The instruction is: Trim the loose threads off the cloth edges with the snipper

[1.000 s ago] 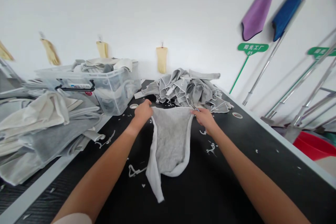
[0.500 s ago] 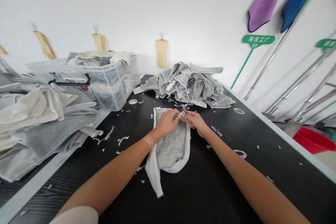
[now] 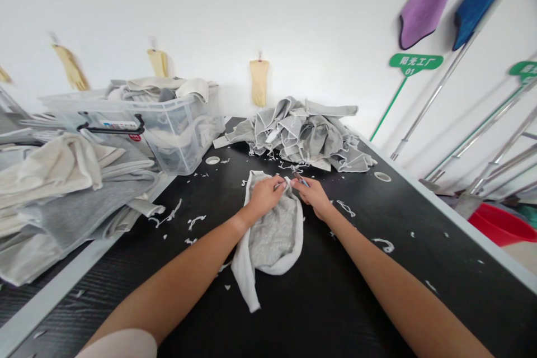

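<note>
A grey cloth (image 3: 272, 235) with a white border lies on the black table, one white corner pointing toward me. My left hand (image 3: 266, 193) is closed on the cloth's upper edge, pinching it between thumb and fingers. Close to its right, my right hand (image 3: 311, 194) is closed around a small metal tool (image 3: 300, 180) with a bit of blue on it, perhaps small snips. The tool's tip is beside the cloth's white edge; whether it touches is too small to tell.
Behind my hands lies a heap of grey cloths (image 3: 310, 134). A clear plastic box (image 3: 176, 140) of cloths and a cloth stack (image 3: 84, 196) stand at left. Thread scraps (image 3: 197, 221) litter the black table (image 3: 327, 302). A red basin (image 3: 501, 224) is at right.
My fingertips have moved slightly apart at the cloth's upper edge, and the tool has turned a little, showing its blue part. The cloth has barely moved.
</note>
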The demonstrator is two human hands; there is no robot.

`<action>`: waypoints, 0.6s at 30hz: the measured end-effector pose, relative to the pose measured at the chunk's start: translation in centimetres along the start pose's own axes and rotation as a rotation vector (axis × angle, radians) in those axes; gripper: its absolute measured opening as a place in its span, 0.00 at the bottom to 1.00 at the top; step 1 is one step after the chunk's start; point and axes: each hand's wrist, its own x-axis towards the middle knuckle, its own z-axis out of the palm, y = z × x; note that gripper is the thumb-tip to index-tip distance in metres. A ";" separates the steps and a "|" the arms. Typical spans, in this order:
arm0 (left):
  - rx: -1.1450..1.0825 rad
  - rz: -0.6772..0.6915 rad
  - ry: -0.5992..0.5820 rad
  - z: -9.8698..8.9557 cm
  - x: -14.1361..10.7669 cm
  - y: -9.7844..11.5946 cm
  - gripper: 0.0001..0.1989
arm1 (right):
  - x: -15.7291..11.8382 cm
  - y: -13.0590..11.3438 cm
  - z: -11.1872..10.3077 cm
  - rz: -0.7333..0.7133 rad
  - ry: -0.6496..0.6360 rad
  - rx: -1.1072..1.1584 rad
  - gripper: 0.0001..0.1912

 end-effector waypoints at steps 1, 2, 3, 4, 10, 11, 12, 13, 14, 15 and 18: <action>-0.035 -0.014 -0.003 0.0 0.0 -0.1 0.12 | -0.1 0.0 0.0 -0.007 0.003 0.012 0.23; -0.065 -0.027 -0.005 -0.1 0.1 -0.1 0.12 | -0.1 0.0 0.0 -0.018 0.011 0.020 0.23; -0.085 -0.038 -0.006 -0.2 0.1 -0.1 0.12 | -0.2 0.0 0.0 -0.032 0.020 0.018 0.23; -0.095 -0.042 -0.003 -0.2 0.1 -0.1 0.12 | -0.2 0.0 0.0 -0.044 0.021 0.005 0.23; 0.018 0.016 0.020 -0.2 -0.1 0.2 0.10 | -0.3 0.1 0.1 -0.140 0.029 -0.166 0.22; 0.052 0.020 0.032 -0.2 -0.1 0.2 0.10 | -0.2 0.2 0.1 -0.161 0.029 -0.186 0.22; 0.083 0.019 0.045 -0.1 -0.2 0.2 0.09 | -0.2 0.3 0.0 -0.178 0.031 -0.203 0.22; 0.107 0.012 0.056 -0.1 -0.2 0.2 0.09 | -0.1 0.4 0.0 -0.192 0.033 -0.216 0.21; 0.121 0.002 0.062 0.0 -0.2 0.2 0.08 | 0.0 0.5 0.0 -0.203 0.036 -0.228 0.21; 0.122 -0.006 0.060 0.0 -0.1 0.1 0.08 | 0.1 0.6 0.0 -0.212 0.040 -0.238 0.21; 0.054 -0.009 0.041 0.1 0.0 -0.1 0.08 | 0.3 0.9 0.0 -0.228 0.066 -0.253 0.19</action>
